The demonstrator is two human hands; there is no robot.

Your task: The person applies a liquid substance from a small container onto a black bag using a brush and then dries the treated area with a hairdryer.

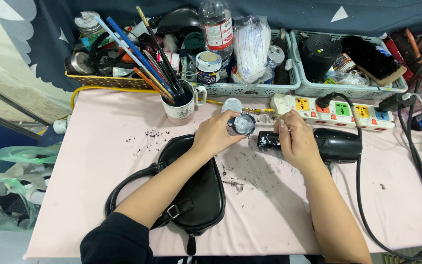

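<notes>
From the head camera, the left hand point(217, 133) is closed around a small open jar point(242, 124) with whitish content, held above the pink table point(98, 161) just past the black bag point(196, 188). The right hand point(296, 142) is curled with fingertips near the jar; whether it grips anything I cannot tell. Just beside it lies a black hair dryer point(335, 145), and a white lid point(232, 104) sits beyond the jar. A white mug point(180, 108) holds brushes and pencils. The yellow basket point(104, 80) is full of tins and tools. The middle grey basket point(250, 89) holds a clear bottle point(217, 27) with a red-and-white label, a white-capped tub and a plastic bag. The right basket point(318, 90) holds a black cup point(320, 56) and a brush point(373, 58). A white power strip point(333, 110) has coloured sockets.
</notes>
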